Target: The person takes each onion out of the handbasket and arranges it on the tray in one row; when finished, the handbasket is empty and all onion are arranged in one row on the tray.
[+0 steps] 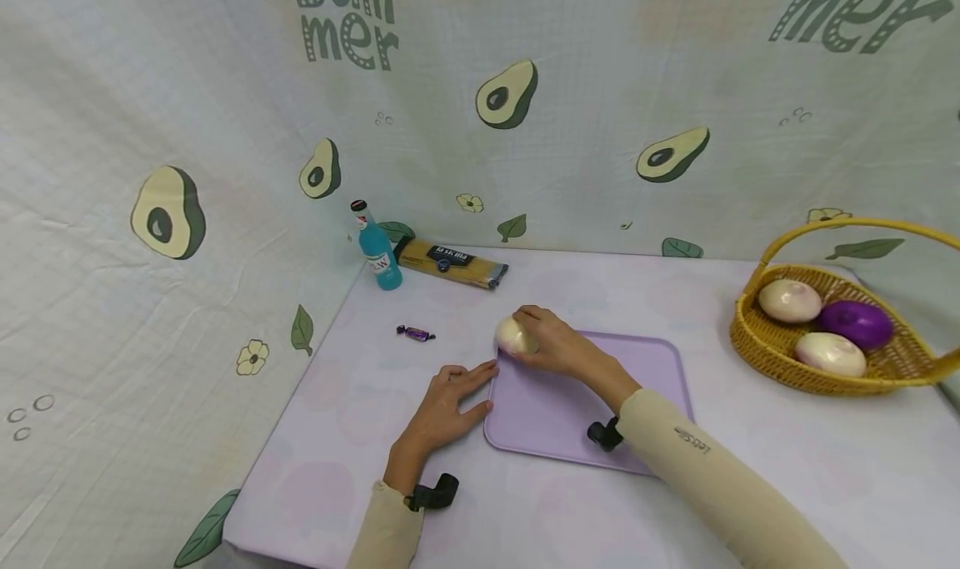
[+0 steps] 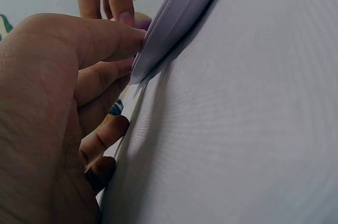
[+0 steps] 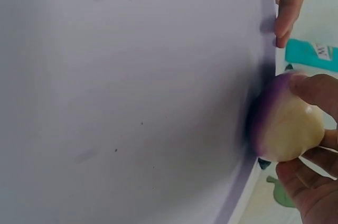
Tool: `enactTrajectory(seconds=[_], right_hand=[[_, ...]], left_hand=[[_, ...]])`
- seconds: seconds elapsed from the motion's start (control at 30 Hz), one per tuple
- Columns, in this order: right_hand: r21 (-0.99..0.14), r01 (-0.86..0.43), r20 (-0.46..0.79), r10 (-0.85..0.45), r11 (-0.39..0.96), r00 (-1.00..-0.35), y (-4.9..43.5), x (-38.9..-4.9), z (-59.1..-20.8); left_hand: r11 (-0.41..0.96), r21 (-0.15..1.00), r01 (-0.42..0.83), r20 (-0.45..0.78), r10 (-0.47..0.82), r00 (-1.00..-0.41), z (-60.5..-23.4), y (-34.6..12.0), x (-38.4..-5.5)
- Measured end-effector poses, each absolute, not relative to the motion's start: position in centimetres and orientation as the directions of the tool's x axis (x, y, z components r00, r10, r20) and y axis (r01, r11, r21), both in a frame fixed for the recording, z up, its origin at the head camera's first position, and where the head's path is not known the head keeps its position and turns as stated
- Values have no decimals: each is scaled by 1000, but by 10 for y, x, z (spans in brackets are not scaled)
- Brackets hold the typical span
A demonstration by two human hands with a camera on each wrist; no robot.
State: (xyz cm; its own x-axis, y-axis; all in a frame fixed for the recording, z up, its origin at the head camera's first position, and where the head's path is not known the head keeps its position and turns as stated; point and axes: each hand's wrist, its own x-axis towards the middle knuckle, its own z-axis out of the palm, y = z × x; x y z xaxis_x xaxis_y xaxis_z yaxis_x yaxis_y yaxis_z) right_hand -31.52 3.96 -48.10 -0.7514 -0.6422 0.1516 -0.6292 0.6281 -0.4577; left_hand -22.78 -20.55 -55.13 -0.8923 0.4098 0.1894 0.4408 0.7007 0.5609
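Observation:
A purple tray lies on the table. At its far left corner my right hand grips a round turnip, cream on one side and purple on the other. The right wrist view shows the turnip at the tray's rim, thumb and fingers around its cream part. Whether it touches the tray is unclear. My left hand is at the tray's left edge, fingers extended, fingertips touching the rim. In the left wrist view, the left hand has its other fingers spread below the tray edge.
At the right stands a yellow wicker basket with two whitish turnips and a purple one. Back left are a blue bottle and a yellow pasta packet. A purple-wrapped candy lies left of the tray.

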Motion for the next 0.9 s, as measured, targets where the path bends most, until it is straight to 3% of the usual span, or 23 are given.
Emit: enactTrajectory(seconds=[0.27, 0.67, 0.9], right_hand=[[-445, -647, 167, -652, 620, -739, 36, -317, -482], [-501, -573, 96, -617, 648, -781, 39, -313, -478], [-486, -599, 131, -625, 636, -770, 49, -306, -463]], left_hand=[[718, 551, 424, 161, 407, -899, -554, -205, -229], [722, 550, 419, 152, 407, -901, -551, -204, -227], [716, 553, 426, 170, 404, -899, -552, -205, -228]])
